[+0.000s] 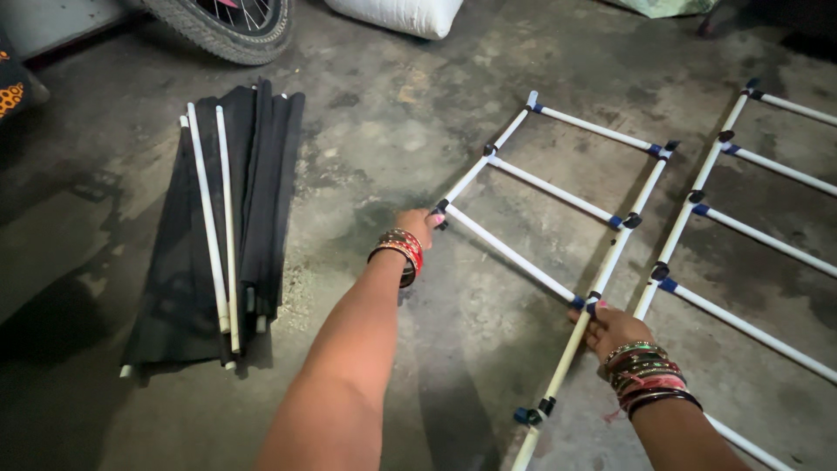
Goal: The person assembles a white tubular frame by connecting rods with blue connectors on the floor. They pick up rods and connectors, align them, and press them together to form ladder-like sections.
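Observation:
A white pipe frame [549, 187] shaped like a ladder, with black and blue joints, lies on the concrete floor. My left hand [420, 225], with red bangles on the wrist, grips the frame's left rail at a black joint. My right hand [612, 327], wearing several bangles, holds the frame's right rail beside a blue joint. A second white pipe frame [750, 235] lies next to it on the right, untouched.
A folded black fabric bundle with white rods [222, 227] lies on the floor at the left. A bicycle tyre [228, 30] and a white sack [399, 15] stand at the top edge. The concrete floor [392, 131] is stained and dusty.

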